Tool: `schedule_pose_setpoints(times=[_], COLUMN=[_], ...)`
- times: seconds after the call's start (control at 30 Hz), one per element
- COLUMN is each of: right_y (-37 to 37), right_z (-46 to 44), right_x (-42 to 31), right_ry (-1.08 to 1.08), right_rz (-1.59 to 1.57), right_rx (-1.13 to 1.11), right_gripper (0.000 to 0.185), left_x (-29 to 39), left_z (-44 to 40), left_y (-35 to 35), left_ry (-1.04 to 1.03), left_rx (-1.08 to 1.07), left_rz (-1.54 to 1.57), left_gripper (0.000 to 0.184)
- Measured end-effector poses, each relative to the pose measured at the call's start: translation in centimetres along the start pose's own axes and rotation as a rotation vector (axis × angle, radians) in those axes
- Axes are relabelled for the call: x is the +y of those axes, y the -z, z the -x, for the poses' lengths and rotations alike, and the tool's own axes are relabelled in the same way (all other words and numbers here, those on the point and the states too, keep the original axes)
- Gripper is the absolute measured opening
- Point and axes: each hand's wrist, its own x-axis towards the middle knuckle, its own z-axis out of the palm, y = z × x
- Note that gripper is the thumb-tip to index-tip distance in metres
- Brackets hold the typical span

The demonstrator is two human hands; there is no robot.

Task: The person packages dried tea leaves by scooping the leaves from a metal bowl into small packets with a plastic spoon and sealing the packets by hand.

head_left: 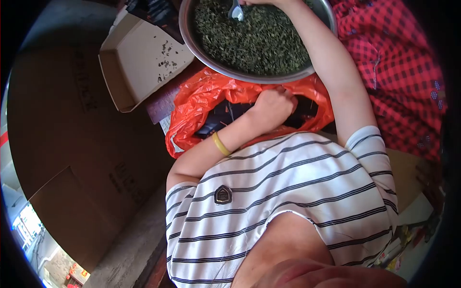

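A: How is the right hand (263, 2) set?

B: It is partly cut off by the upper edge of the view; its visible fingers pinch the handle of a spoon (236, 13), whose pale bowl end lies over dark green leaves (249, 45).

A: And the left hand (274, 109)?

B: Its fingers are curled inward, knuckles outward, at the mouth of a red bag (188, 106). Whether they pinch the plastic cannot be told. A yellow bangle (221, 144) encircles the forearm above the wrist.

A: Where are the leaves?

B: They cover the inside of a round metal basin (249, 78), just beyond the bag. The right forearm crosses the basin's rim; the spoon is on the left side of the leaves.

A: What does the bag contain?

B: Something dark, partly hidden by the left arm and not identifiable.

A: What surrounds these?

B: Left of the basin, a shallow tray (126, 57) with a white floor carries scattered dark scraps (168, 62). Farther left stands a large brown carton (57, 129). On the right lies a red-and-black checked cloth (391, 57). Nearest the viewer is the person's white, dark-striped shirt (283, 182), bearing a dark badge (223, 195).
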Motion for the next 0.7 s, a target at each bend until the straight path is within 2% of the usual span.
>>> schedule_pose_setpoints(times=[0.13,0.27,0.33,0.4,0.43,0.5,0.57,0.6,0.7], right_y=[0.1,0.0,0.2,0.0,-0.1,-2.3,-1.8,-1.6,-1.7], right_z=[0.2,0.1,0.3,0.1,0.2,-1.6,-1.0,-0.8,-0.7], right_x=[-0.2,-0.1,0.0,0.4,0.3,3.8,2.6,2.1,2.5], right_ry=[0.014,-0.019,-0.021,-0.045,-0.043,-0.024,-0.034,-0.027,-0.011], right_rz=[0.018,0.029,0.033,0.006,0.019,-0.063,-0.028,-0.016,0.001], right_rx=[0.028,0.012,0.035,0.016,0.035,0.013,0.032,0.036,0.051], right_gripper=[0.037,0.037,0.036,0.036,0.036,0.037,0.039,0.038,0.037], left_x=[1.3,0.2,-0.5,-0.6,0.1,1.3,1.6,1.3,0.6], left_z=[2.7,3.5,3.4,3.0,2.0,1.8,0.3,-0.3,-2.2], left_y=[5.3,11.1,12.2,12.4,12.3,6.7,2.1,0.6,-0.4], left_ry=[0.047,0.075,0.08,0.062,0.069,-0.083,-0.183,-0.177,-0.056], left_rx=[-0.081,-0.079,-0.023,-0.29,-0.504,-0.215,0.088,0.093,-0.282], left_rz=[0.206,0.331,0.386,0.43,0.435,0.461,0.186,0.172,-0.003], left_gripper=[0.01,0.005,0.009,0.012,0.019,0.028,0.036,0.036,0.039])
